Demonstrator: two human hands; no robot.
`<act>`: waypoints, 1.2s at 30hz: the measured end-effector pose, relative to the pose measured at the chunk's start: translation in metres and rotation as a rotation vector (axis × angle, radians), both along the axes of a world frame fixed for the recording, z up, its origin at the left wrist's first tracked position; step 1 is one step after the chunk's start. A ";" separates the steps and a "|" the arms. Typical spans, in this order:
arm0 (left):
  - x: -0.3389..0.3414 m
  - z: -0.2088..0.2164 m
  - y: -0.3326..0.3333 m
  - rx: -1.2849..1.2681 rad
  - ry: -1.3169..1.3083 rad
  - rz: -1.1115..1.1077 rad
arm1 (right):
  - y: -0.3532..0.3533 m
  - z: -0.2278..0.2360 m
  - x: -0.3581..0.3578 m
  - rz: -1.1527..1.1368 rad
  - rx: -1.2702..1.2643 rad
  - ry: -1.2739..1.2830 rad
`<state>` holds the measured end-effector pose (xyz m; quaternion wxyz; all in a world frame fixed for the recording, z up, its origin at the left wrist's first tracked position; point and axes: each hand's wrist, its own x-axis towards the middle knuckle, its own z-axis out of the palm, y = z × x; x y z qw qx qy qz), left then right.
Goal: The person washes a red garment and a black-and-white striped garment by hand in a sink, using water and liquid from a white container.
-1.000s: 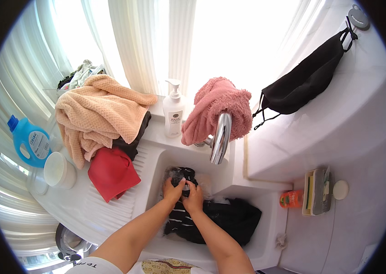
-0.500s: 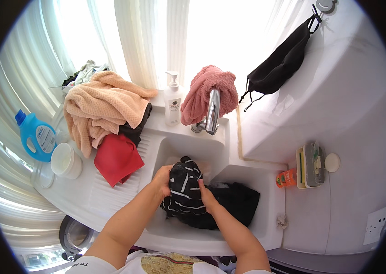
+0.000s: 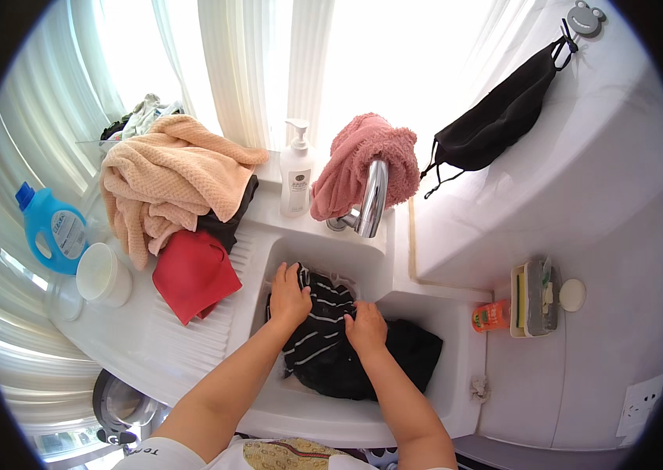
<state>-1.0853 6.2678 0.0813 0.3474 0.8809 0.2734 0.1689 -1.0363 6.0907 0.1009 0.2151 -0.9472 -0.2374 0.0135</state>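
Note:
A black garment with white stripes (image 3: 320,325) lies spread down in the white sink (image 3: 269,409). My left hand (image 3: 291,299) grips its far left part, fingers closed on the cloth. At its right edge my right hand (image 3: 367,327) has thumb and fingers closed on the fabric. Plain black cloth (image 3: 416,348) lies in the basin, to the right and partly under my right forearm. Beyond the basin stands a chrome faucet (image 3: 372,200) with a pink fluffy towel (image 3: 363,160) draped over it.
On the ribbed left ledge lie a red cloth (image 3: 194,276) and a peach towel (image 3: 179,168). Farther left stand a white tub (image 3: 104,276) and a blue detergent bottle (image 3: 53,229). A white pump bottle (image 3: 296,176) is behind the sink. A wall holder (image 3: 534,298) and a black mask (image 3: 496,117) are at right.
The bunched striped garment has been lowered and spread out in the sink. Both hands have turned over, backs upward, and sit farther apart. The view has shifted slightly.

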 end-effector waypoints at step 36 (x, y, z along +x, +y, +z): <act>-0.030 -0.085 -0.027 -2.070 -0.228 -0.168 | 0.048 0.026 -0.073 0.349 0.088 -0.282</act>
